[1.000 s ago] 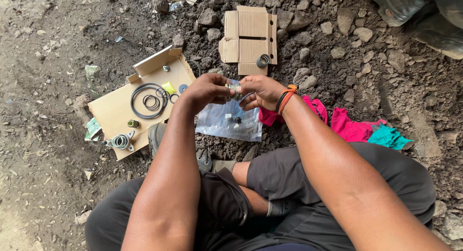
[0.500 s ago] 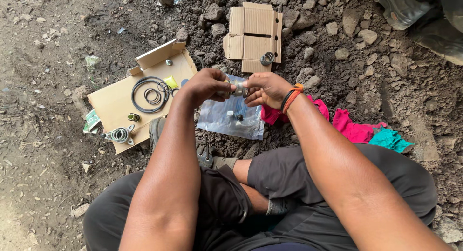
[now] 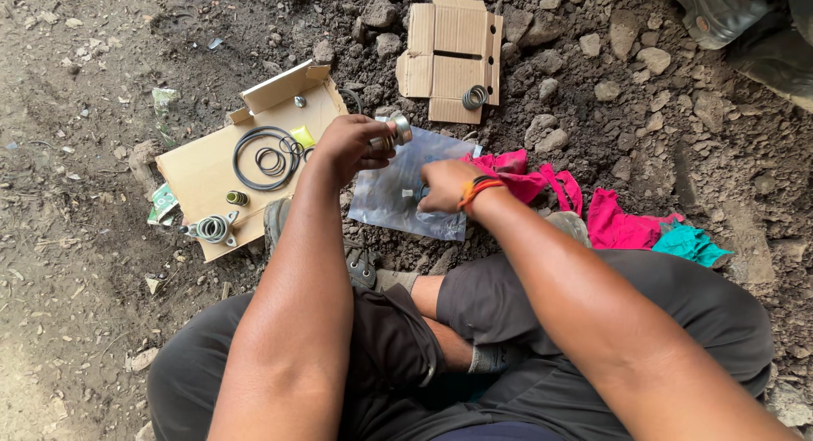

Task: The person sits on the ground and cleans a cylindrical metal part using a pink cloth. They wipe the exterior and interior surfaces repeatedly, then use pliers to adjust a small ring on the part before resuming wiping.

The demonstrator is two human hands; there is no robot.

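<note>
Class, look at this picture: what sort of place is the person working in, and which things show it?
Probably an outdoor repair spot on bare ground: loose stones and dirt, with rubber rings laid on flattened cardboard instead of a bench.

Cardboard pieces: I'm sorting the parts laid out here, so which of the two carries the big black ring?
The larger cardboard piece by the left hand carries the big black ring. The smaller flattened box farther up holds only a small metal coil.
</note>
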